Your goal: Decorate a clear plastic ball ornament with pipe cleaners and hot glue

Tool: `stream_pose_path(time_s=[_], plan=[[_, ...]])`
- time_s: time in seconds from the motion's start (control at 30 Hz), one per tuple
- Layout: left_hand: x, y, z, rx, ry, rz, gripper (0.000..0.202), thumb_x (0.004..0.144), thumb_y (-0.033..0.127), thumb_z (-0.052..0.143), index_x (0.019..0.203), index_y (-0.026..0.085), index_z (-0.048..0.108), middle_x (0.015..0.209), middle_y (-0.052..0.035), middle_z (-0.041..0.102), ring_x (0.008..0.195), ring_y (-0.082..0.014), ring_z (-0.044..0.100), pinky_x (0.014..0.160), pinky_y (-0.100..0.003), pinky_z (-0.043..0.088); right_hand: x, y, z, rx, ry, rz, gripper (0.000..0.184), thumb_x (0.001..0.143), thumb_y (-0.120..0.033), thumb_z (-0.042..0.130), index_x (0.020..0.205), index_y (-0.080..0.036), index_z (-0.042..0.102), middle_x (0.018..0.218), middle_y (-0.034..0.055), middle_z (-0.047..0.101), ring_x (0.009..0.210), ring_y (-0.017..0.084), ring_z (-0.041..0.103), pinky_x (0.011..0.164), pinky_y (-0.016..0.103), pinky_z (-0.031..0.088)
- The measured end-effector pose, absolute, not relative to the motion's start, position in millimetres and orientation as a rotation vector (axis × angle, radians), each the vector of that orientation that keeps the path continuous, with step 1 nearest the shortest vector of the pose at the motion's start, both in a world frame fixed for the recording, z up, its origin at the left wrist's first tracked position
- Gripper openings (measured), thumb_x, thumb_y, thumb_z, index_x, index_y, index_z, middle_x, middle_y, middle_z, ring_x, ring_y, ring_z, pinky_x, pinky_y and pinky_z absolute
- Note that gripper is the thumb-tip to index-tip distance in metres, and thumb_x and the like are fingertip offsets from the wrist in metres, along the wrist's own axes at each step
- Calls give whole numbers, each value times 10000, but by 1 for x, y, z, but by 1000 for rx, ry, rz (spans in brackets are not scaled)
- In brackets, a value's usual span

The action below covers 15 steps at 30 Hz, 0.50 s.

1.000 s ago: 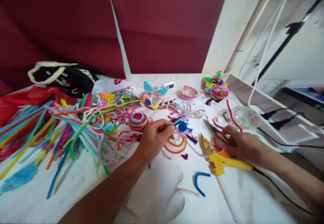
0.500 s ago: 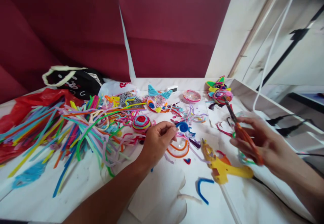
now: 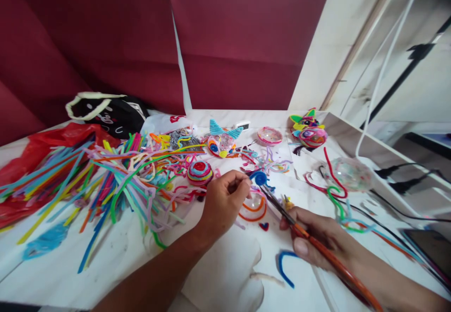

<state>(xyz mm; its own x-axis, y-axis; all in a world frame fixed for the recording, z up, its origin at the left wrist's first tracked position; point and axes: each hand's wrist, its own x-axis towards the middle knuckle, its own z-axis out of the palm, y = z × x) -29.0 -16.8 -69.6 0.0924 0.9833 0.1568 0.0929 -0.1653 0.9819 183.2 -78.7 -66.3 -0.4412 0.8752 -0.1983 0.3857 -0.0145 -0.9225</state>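
Note:
My left hand [image 3: 229, 199] pinches the tail of a blue pipe cleaner [image 3: 260, 178] whose far end is wound into a flat coil. In my right hand [image 3: 317, 237] are scissors [image 3: 299, 230] with orange handles, their blades pointing up and left so the tips come close to the coil. Whether the blades touch it I cannot tell. Under the hands lie a clear piece with orange edging [image 3: 252, 217] and a small heart [image 3: 264, 226] in blue and red. A bent blue pipe cleaner [image 3: 283, 269] rests nearer me. The yellow glue gun [image 3: 288, 203] is mostly hidden behind my right hand.
A big heap of colourful pipe cleaners [image 3: 130, 185] spreads across the left, by a red plastic bag [image 3: 45, 145] and a black bag [image 3: 123, 114]. Behind stand decorated fish-like figures [image 3: 222, 145] and a pink-rimmed clear dish [image 3: 269, 136]. Cables [image 3: 408, 180] run along the right.
My right hand has brought the scissors left and down from the right side to beside the blue coil. The glue gun is now largely covered. My left hand keeps its pinch.

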Motion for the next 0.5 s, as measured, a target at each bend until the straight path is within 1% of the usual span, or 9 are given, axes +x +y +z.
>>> stream_pose_path(time_s=[0.07,0.17,0.27,0.4,0.5], plan=[[-29,-18,-69,1467,1139,1216,141,819,267,580,737,154,601,576,32,566,518,-71,477,496,-165,374,179,-76,-66,-1302,-1817,1480,400,862,-603,527,824,-207,486,812,-1,433,721,138,386,598,253,316],[-28,-20,-68,1518,1154,1220,149,821,264,575,724,153,599,558,40,544,499,-66,450,479,-163,353,170,-73,-63,-1297,-1767,1533,424,846,-618,547,803,-205,460,728,-30,379,649,118,328,558,248,275],[-27,-22,-69,1583,1187,1219,152,817,263,576,724,149,612,558,37,535,513,-72,457,488,-169,356,164,-69,-61,-1294,-1755,1513,440,834,-633,555,832,-199,482,689,-46,345,606,104,289,523,243,230],[-26,-25,-71,1686,1215,1201,163,824,273,565,741,146,626,568,28,554,523,-84,491,496,-181,364,161,-63,-63,-1263,-1761,1476,448,839,-630,548,917,-189,528,704,-39,362,612,109,295,525,250,221],[-26,-26,-72,1748,1234,1205,161,822,257,557,722,148,620,548,38,538,500,-75,474,489,-179,351,159,-60,-66,-1232,-1742,1510,409,855,-596,552,883,-190,513,723,-32,377,627,114,298,537,256,232]])
